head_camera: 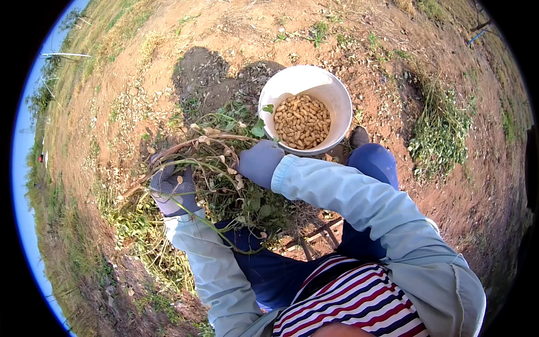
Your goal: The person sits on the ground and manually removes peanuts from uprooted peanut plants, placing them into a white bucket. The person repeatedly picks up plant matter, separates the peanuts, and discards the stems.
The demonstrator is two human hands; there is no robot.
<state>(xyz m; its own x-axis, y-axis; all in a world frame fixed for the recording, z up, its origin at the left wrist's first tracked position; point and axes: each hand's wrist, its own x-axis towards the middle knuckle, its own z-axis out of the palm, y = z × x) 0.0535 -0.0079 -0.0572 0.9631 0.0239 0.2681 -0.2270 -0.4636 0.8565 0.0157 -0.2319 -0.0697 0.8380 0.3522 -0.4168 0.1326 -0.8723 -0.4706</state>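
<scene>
My left hand [174,189], in a grey dotted work glove, grips the root end of a bundle of uprooted peanut plants [210,158]. Some peanut pods [204,140] hang among the stems and roots. On the bundle's right side is my right hand [261,163], gloved too, with its fingers curled and their tips hidden among the stems. Just beyond that hand stands a white plastic bucket [340,101], partly filled with unshelled peanuts [301,122]. A few green leaves overlap the bucket's left rim. The leafy part of the bundle lies over my lap.
Pulled plants [168,252] are piled on the ground to my left, and another heap of plants [440,130] lies at the right. My knee [372,162] and shoe [359,137] are close to the bucket. Slats of a wooden frame [316,238] show between my legs.
</scene>
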